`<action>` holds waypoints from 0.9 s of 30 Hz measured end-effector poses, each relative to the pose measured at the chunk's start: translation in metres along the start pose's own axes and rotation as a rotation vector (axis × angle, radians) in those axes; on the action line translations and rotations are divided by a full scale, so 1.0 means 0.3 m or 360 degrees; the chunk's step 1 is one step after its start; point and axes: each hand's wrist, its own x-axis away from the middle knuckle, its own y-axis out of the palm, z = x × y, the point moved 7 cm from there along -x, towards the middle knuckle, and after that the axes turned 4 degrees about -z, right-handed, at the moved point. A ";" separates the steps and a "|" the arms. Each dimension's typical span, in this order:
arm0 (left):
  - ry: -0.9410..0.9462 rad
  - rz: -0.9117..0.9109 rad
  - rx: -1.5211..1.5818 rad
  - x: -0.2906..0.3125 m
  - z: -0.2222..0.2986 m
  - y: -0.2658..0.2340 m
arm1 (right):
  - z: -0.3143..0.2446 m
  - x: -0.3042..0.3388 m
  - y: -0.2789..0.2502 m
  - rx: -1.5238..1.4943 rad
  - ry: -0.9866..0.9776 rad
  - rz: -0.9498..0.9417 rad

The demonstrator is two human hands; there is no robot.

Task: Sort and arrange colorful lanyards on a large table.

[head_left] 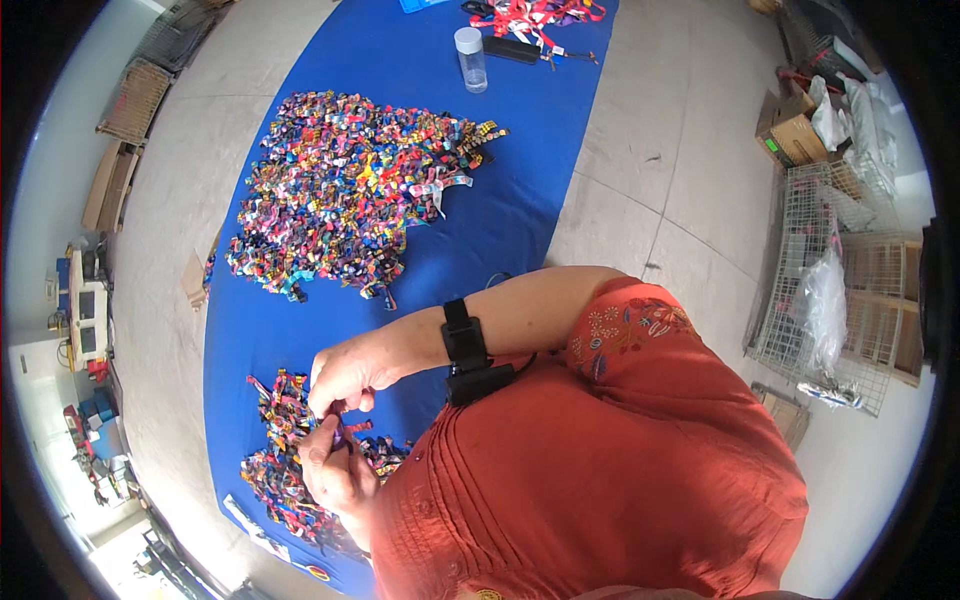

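Observation:
My right hand (345, 372), on the upper arm in the picture, bends at the wrist with thumb and fingers pinched together. Just below it, my left hand (335, 470) is closed, its fingertips meeting the right ones. Between them is a small purple fabric strip (341, 437), mostly covered by the fingers; its exact kind does not show. Under and around both hands lies a smaller pile of colourful fabric strap pieces (285, 500). A larger pile of similar pieces (330, 190) spreads farther up the blue table covering (490, 235).
Near the table's upper end stand a clear bottle with a white lid (470, 62), a black flat object (511, 50) and red straps (535, 18). A white packet (255, 530) lies by the lower edge. Wire cages (800, 290) and cardboard boxes (795, 130) line the right wall.

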 end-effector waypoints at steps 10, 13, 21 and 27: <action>-0.0266 -0.0057 0.0033 0.037 -0.021 -0.007 | 0.035 -0.056 -0.017 0.0316 0.0026 -0.0057; -0.0300 -0.0010 0.0059 0.031 -0.023 -0.008 | 0.013 -0.039 -0.021 0.0379 0.0043 -0.0136; -0.0135 -0.0036 -0.0001 -0.002 -0.012 -0.033 | -0.036 -0.088 0.024 0.0717 -0.0189 -0.0111; -0.0029 -0.0029 -0.0052 -0.052 -0.056 -0.039 | -0.145 -0.046 -0.021 0.1010 -0.0693 0.0293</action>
